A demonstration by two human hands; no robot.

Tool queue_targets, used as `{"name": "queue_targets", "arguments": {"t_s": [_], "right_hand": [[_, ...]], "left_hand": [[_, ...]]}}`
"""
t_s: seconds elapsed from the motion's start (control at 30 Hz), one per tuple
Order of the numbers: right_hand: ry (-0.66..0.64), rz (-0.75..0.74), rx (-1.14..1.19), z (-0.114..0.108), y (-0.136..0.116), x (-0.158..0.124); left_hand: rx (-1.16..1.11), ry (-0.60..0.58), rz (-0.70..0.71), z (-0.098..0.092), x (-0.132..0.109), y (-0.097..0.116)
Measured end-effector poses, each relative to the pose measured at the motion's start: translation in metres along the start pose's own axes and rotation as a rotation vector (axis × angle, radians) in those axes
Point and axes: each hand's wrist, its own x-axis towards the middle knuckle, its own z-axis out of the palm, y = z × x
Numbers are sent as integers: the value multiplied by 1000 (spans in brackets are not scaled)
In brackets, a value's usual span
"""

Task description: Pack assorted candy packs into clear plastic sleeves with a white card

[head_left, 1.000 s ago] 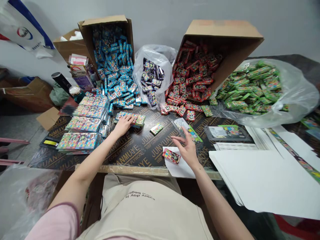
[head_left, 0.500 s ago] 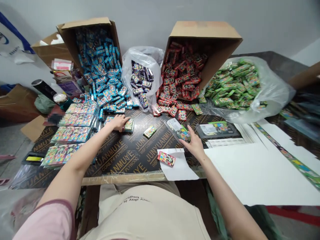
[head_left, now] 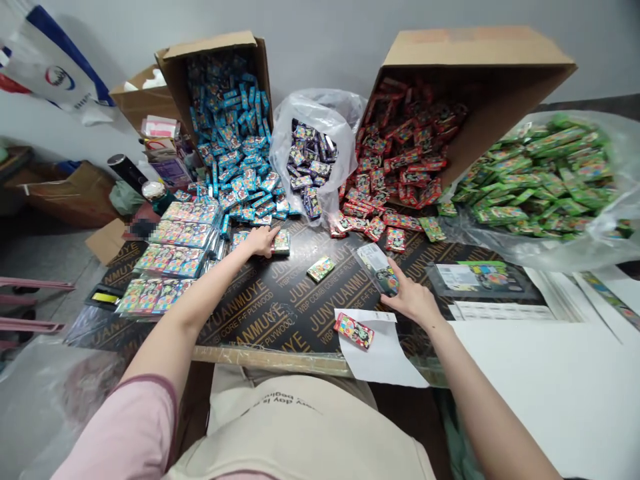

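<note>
Clear sleeve (head_left: 376,263) at right hand (head_left: 414,301), likely light, slippery; pinch edges; left hand (head_left: 260,241) on boxes (head_left: 281,243); both grips unclear

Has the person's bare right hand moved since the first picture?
Yes: the right hand moved rightward, judged against the small red rectangular box lying on the white paper sheet.

Dark tabletop (head_left: 260,293) before me, gold lettering (head_left: 325,320). Stacked flat packs (head_left: 173,257) at left; loose blue boxes (head_left: 250,193), bagged purple boxes (head_left: 310,163) and loose red boxes (head_left: 396,239) along back — clear bag (head_left: 627,153) of green packets (head_left: 550,173) at right. Nearer me — clear packet (head_left: 379,267), lone green box (head_left: 321,269), white paper (head_left: 380,360).
</note>
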Motion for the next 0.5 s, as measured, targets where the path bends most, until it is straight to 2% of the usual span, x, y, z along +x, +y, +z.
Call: {"name": "queue_targets", "arguments": {"t_s": [0.1, 0.23, 0.3, 0.37, 0.43, 0.5], "right_hand": [[-26, -50, -63, -2, -4, 2], [-68, -75, -159, -3, -9, 5], [-84, -73, -167, -3, -10, 6], [-92, -64, -153, -4, -10, 6], [-81, -64, -142, -4, -9, 5], [-70, -64, -146, -5, -10, 4]], "left_hand": [[-47, 67, -23, 0, -9, 11], [-167, 262, -24, 7, -35, 47], [-404, 329, -57, 17, -48, 66], [-725, 403, -165, 29, -56, 78], [-1099, 524, -325, 40, -59, 80], [-1523, 655, -515, 44, -55, 72]]}}
